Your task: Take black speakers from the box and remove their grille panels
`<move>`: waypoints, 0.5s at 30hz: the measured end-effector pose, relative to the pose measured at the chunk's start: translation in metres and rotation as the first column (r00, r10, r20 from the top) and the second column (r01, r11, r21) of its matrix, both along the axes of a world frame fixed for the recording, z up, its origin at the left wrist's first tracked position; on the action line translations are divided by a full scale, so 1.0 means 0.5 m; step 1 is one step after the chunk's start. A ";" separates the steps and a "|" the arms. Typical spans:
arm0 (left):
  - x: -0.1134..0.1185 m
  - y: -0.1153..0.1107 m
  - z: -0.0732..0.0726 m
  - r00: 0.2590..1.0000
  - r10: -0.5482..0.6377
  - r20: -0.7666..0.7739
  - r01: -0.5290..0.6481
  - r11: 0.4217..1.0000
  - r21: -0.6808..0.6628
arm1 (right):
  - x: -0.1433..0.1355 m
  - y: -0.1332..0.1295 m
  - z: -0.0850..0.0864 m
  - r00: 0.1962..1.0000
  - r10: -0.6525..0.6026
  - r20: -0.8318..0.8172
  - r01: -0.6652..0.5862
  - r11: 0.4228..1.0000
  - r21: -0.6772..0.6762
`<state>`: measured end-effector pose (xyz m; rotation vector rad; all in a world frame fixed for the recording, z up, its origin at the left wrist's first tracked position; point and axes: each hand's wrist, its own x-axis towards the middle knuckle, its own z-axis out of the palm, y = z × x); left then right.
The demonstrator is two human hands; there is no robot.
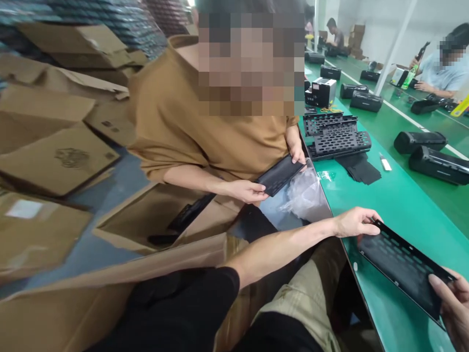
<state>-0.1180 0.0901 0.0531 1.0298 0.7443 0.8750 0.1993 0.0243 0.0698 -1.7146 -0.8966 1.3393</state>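
While over the green table (403,205), left hand (353,222) and right hand (454,303) grasping slotted black panel (403,266).

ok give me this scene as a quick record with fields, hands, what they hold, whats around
left hand: grips the far end of a black slotted panel
right hand: holds the near end of the same panel, thumb on top
panel position: held flat, just above the green table
co-worker: a person in a brown shirt holds a smaller black panel with both hands
on table: stacked slotted panels, black casings
left side: cardboard boxes
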 end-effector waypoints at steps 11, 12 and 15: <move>0.017 -0.032 0.008 0.995 0.081 0.057 -0.070 0.983 -0.170 | -0.022 -0.032 0.020 0.961 -0.105 -0.254 0.109 0.994 -0.002; 0.018 -0.034 0.008 0.996 0.076 0.054 -0.066 0.984 -0.164 | -0.024 -0.034 0.020 0.960 -0.115 -0.254 0.120 0.993 0.004; 0.020 -0.038 0.008 0.996 0.058 0.069 -0.048 0.990 -0.131 | -0.024 -0.037 0.018 0.957 -0.136 -0.257 0.150 0.988 0.035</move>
